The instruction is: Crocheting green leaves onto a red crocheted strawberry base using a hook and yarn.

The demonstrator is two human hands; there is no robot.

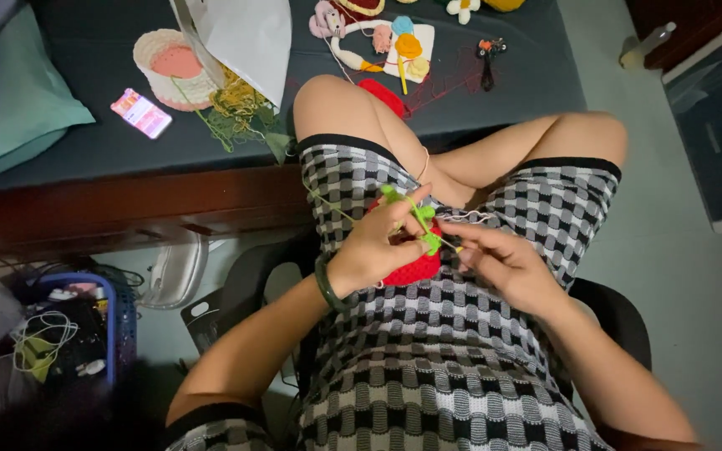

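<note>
Head view, looking down at a seated person's lap. We see the left hand curled around a small red crocheted piece, thumb and fingers closed on it so that it rests against the checked black-and-white garment over the thighs; the lap appears to serve as the support, which keeps the work close to both hands. A bright green crocheted part sits on the upper edge of the red piece, pinched under the left thumb, and a thin green yarn trails from it leftward toward the dark tabletop. The right hand meets the work from the other side, its fingertips drawn together in a narrow pinch just beside the green part; we cannot tell whether a hook or needle lies within that pinch, though a thin light strand or shaft shows at its tip. A dark bangle circles the left wrist. On the tabletop, near its front edge, lie a pink phone, a tangle of olive and yellow yarn and a cream crocheted basket; toward the far edge we note a white tray of small finished crocheted figures. One bare knee is raised against the front edge of the tabletop. A blue basket of cables stands on the floor at lower left.
</note>
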